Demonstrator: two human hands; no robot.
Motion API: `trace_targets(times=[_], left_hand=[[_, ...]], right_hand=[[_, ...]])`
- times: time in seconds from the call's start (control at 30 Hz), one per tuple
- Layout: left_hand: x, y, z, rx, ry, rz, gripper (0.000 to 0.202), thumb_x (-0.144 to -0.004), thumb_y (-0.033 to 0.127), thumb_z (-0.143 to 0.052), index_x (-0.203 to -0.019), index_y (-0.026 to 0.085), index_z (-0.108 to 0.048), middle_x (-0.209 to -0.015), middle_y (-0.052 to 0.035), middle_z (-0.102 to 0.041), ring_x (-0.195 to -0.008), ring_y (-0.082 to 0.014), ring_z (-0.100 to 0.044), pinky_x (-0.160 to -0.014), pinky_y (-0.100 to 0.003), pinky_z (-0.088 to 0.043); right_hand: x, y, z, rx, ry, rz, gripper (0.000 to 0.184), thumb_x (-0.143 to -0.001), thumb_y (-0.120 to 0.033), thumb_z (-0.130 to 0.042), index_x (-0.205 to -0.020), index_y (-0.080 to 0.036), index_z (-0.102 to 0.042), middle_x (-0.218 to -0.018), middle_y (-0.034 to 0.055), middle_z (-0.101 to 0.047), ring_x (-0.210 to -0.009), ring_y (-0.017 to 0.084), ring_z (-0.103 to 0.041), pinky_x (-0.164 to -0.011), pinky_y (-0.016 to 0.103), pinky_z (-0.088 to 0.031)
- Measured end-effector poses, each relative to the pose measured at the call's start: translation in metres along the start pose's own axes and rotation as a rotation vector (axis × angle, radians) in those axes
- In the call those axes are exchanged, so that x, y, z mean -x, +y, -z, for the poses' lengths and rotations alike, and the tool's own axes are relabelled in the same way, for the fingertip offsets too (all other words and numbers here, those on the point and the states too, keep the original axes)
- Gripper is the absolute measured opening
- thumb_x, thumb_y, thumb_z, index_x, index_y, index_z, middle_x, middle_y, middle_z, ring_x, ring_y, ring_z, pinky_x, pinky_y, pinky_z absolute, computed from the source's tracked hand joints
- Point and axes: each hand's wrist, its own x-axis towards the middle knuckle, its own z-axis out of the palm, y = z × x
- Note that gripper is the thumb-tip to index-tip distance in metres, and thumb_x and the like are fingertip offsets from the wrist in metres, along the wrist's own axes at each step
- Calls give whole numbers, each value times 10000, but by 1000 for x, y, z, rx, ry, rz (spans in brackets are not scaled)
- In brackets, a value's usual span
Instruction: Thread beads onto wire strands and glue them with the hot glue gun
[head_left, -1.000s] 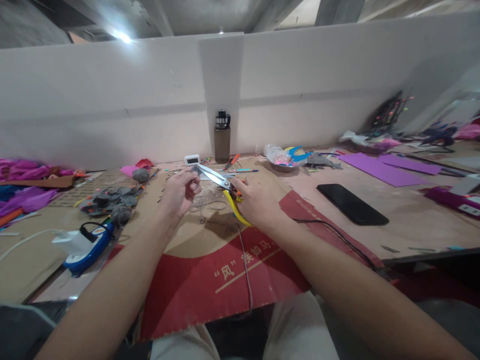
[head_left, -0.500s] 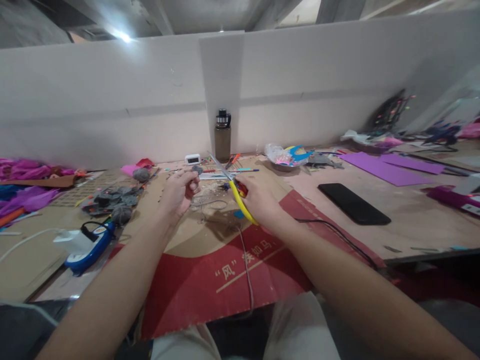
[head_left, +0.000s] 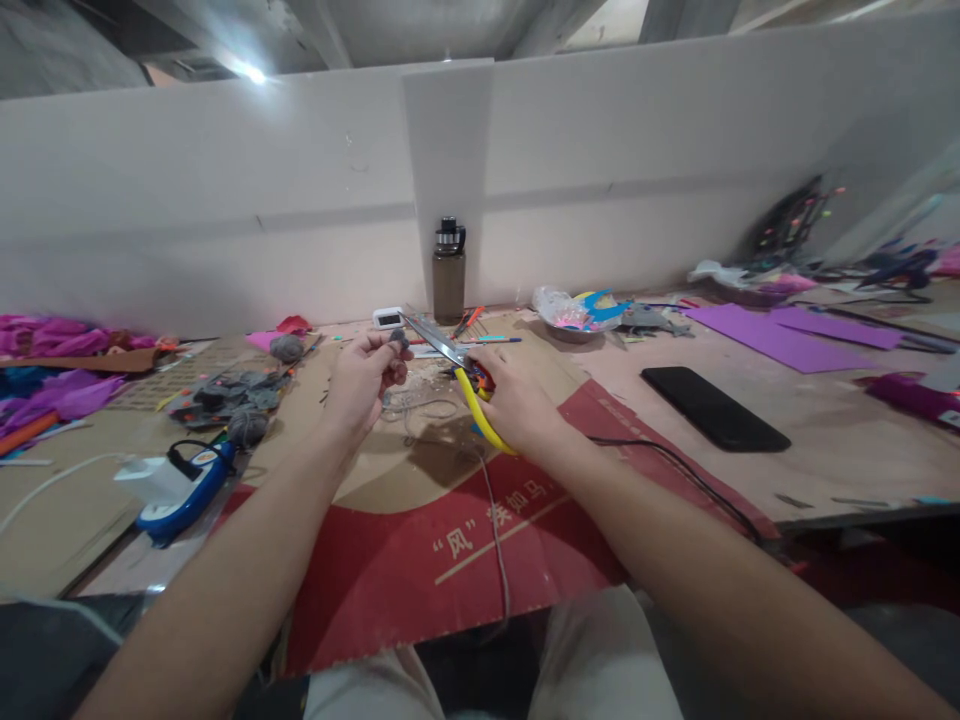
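currently, left hand (head_left: 367, 372): thumb and fingertips pinched together on a small grey piece (head_left: 400, 340).
right hand (head_left: 510, 395): wrapped around the yellow-handled scissors (head_left: 442, 343).
grey piece: at the left fingertips, above the cardboard (head_left: 360, 610), just beside the blades; whether they touch, i cannot tell.
progress: trimming looks under way, judging by the raised blades; the piece is mostly hidden, so how much is cut or left cannot be told.
grey scraps (head_left: 217, 400): a loose, ragged heap at the left, soft and felt-like, beside two fuzzy round balls.
scissors: long, tapering, shiny metal blades; curved handle, smooth like plastic.
cardboard: flat, brown and red, with printed characters and a scalloped near edge.
cord (head_left: 495, 540): thin, greyish, trailing over the red print.
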Motion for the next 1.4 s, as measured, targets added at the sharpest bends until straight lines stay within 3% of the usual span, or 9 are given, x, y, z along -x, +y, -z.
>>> trace_targets(times=[0.3, 0.43, 0.63, 0.9, 1.4], left_hand=[[-2, -2, 2, -5, 24, 12, 76, -657, 133, -644, -662, 122, -569, -608, -2, -555, -464, -38, -448, -428, -152, -332], [0, -3, 2, -26, -4, -29, 59, -672, 133, -628, -677, 130, -569, -594, 16, -537, -509, -57, -508, -447, -154, -363], [-3, -2, 3, 104, -30, 45, 76, -704, 144, -634, -758, 112, -590, -656, -22, -602, -546, -84, -576, -464, -170, -407], [-6, 1, 7, 261, 45, 210, 65, -733, 169, -608, -784, 129, -608, -633, -2, -620, -498, -75, -559, -450, -177, -417], [-9, 1, 13, 302, 110, 265, 47, -702, 144, -589, -730, 116, -615, -587, -10, -624, -465, -76, -547, -430, -170, -422]], right_hand=[[3, 1, -1, 98, -11, 39, 332, -842, -372, -500, -1141, -231, -517, -1002, 73, -531, -787, 160, -522, -681, 262, -383], [3, 3, -4, 129, -39, 65, 324, -834, -328, -498, -1139, -225, -527, -987, 79, -525, -736, 147, -506, -655, 256, -369], [2, 4, -3, 210, -28, 43, 323, -840, -335, -463, -1136, -227, -536, -993, 90, -539, -713, 155, -491, -618, 269, -335], [3, 2, 0, 364, -6, 87, 348, -833, -290, -467, -1174, -235, -510, -1020, 96, -535, -807, 183, -500, -615, 266, -318], [4, -1, 3, 476, -23, 108, 358, -889, -333, -393, -1217, -253, -510, -1057, 107, -562, -856, 204, -529, -661, 280, -325]])
